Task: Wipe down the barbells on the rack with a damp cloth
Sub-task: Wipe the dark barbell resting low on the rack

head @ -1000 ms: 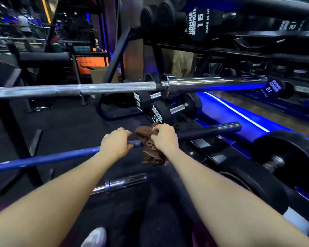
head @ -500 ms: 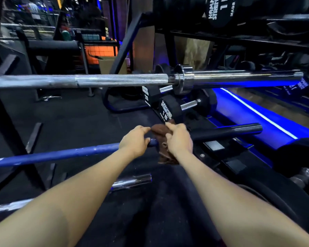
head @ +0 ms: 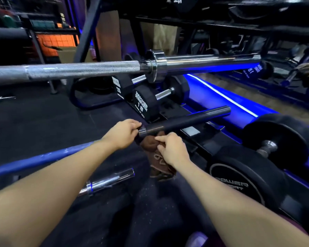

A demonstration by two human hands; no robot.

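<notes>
Two hands on one bar. Our left hand (head: pixel 123 134) curls round the blue bar (head: pixel 43 160) right at the collar where its dark sleeve (head: pixel 184 119) begins. Our right hand (head: pixel 173 148) pinches the brown cloth (head: pixel 159 157), which hangs just under that collar and trails down toward the floor.

Handling, as we judge it: steel bar, heavy and rigid, smooth paint likely slick once damp; best steadied at the shaft near the collar, as now, not lifted. Cloth is soft and limp; it needs bunching or wrapping round the shaft to bear on it.

The chrome bar (head: pixel 82 70) above has a knurled shaft, so the cloth may drag there.

Readable: dumbbell (head: pixel 143 106) "15", brand partly legible, apparently HAMMER STRENGTH; its neighbour "20". Plate (head: pixel 239 182) lettering too blurred to confirm.
</notes>
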